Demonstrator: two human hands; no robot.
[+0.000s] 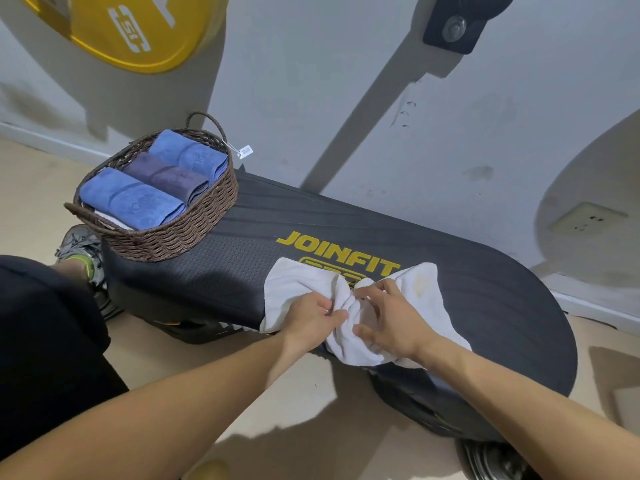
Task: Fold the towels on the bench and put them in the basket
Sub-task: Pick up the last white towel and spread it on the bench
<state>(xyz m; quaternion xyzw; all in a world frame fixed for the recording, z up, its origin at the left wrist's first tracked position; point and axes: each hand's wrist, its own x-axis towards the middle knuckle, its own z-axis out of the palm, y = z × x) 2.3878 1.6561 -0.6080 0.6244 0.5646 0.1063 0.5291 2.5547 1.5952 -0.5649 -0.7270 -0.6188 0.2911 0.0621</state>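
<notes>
"JOINFIT" in yellow on bench (pixel 346 216), "YOGA" on blue towels (pixel 131 200) in basket (pixel 173 233)

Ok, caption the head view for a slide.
Both hands bunch a white towel on the bench; basket holds three folded towels.

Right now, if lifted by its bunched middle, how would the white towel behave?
Probably floppy: the white towel already gathers into soft folds where the left hand pinches it. Both ends would likely droop. It seems light and unlikely to slip on the textured bench.
</notes>
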